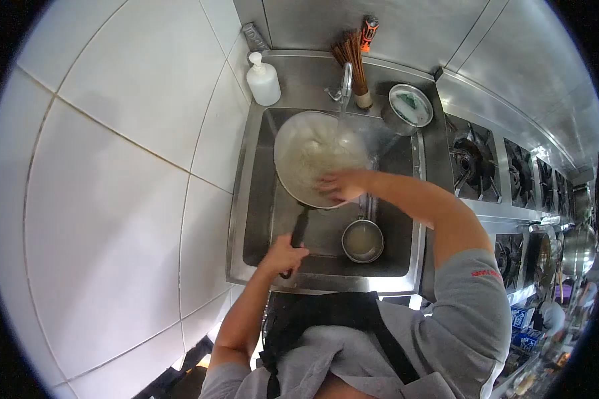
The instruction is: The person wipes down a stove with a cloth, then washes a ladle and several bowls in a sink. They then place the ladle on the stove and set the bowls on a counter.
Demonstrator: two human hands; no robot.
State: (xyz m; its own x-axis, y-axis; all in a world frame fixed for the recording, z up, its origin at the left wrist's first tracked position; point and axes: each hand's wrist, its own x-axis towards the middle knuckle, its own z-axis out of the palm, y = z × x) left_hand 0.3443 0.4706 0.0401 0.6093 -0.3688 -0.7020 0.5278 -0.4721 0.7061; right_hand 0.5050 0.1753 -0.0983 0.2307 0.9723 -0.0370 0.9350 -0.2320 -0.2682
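Observation:
In the sink, a large round pan (293, 176) lies tilted under the tap (347, 80), with cloudy, foamy water inside. My left hand (285, 255) is closed around its long black handle (301, 225), near the handle's end. Over the near right part of the pan is my right hand (339, 185), fingers pointing left and down at the inner surface. Motion blurs those fingers, and whatever may lie under them is hidden. Water runs from the tap into the far side of the pan, with spray on the right.
A small pot (363, 241) with liquid sits in the steel sink (259, 229). Behind stand a white pump bottle (263, 83), a bundle of thin brown sticks (354, 66) and a metal pot (410, 106) with something green inside. Gas burners (471, 159) line the right; a tiled wall (113, 199) borders the left.

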